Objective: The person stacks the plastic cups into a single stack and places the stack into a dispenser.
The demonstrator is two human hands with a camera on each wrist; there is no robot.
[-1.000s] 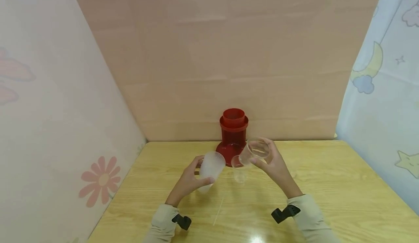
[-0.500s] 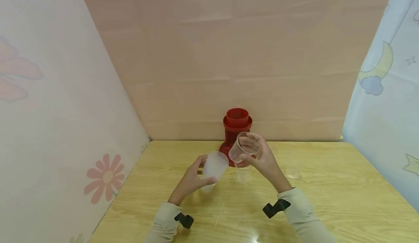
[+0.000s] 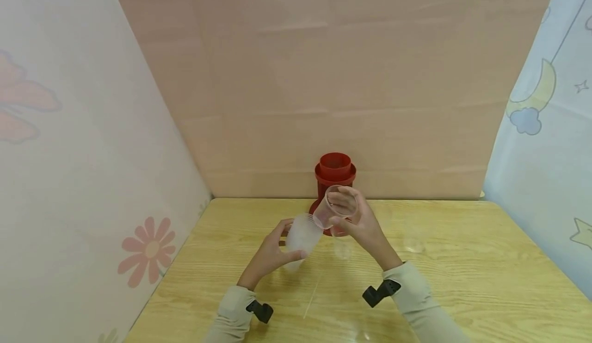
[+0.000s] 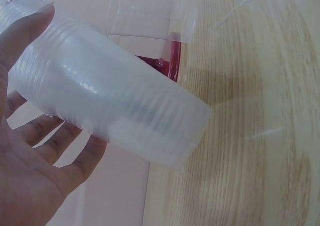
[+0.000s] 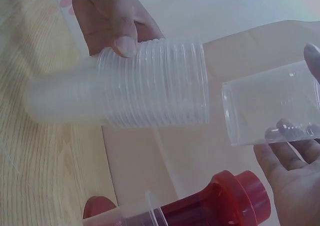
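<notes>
In the head view my left hand [image 3: 268,255] grips a tilted stack of nested clear plastic cups [image 3: 302,235], mouth end up. My right hand [image 3: 365,230] holds a single clear plastic cup [image 5: 272,105] between thumb and fingers. Its narrow base points at the mouth of the stack. The right wrist view shows a small gap between them. Another clear cup [image 3: 342,250] stands on the table, partly hidden behind the held one. Behind the hands is a red, round-based cup holder or dispenser [image 3: 335,171], its lower part partly covered.
The wooden table [image 3: 462,281] meets a brown paper backdrop [image 3: 277,76] at its far edge. Patterned white panels flank it left and right. A thin pale line [image 3: 312,297] lies near the front; I cannot tell what it is.
My right hand has moved left with its cup, bringing the base close to the stack's mouth. The left hand has stayed nearly still; the whole view shifted slightly at first.
</notes>
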